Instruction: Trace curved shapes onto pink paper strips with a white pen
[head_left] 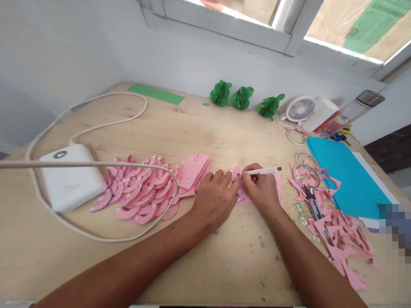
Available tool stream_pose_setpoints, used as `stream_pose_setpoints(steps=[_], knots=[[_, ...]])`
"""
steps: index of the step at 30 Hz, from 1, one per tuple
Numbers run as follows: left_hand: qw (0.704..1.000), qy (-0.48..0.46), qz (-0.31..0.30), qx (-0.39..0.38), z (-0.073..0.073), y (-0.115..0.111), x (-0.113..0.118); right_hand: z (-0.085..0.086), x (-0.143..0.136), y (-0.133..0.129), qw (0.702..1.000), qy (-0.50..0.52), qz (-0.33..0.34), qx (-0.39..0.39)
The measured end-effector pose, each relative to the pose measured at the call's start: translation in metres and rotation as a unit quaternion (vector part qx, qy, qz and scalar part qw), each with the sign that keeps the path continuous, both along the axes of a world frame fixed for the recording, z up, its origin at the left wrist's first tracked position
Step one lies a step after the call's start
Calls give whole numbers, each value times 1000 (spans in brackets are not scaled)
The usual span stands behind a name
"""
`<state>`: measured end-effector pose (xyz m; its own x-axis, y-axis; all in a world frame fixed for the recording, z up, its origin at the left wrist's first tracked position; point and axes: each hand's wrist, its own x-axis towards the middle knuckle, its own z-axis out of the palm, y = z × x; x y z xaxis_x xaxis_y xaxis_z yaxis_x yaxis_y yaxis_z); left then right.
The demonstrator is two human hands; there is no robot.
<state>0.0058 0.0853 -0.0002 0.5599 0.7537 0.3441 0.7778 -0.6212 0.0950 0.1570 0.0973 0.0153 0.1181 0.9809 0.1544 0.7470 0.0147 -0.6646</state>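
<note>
My right hand grips a white pen with a dark end, its tip down at a pink paper sheet. My left hand lies flat with its fingertips on the left part of that sheet, close to the pen tip. Both hands cover much of the sheet. Just left of my left hand is a stack of pink paper with curved outlines drawn on it. Beside the stack spreads a pile of curved pink cut-outs, several with pale spots at their ends.
A white power bank and its looping cable occupy the left. Pink scraps, scissors, tape rolls and blue sheets lie right. Green paper balls, a small fan and a bottle line the back.
</note>
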Motion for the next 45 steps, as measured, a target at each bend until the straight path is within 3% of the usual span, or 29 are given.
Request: stream_pose_setpoints(steps=[45], knots=[[1000,7,-2,-1,0,0,0,6,6,0,999,-28,-9,-12]])
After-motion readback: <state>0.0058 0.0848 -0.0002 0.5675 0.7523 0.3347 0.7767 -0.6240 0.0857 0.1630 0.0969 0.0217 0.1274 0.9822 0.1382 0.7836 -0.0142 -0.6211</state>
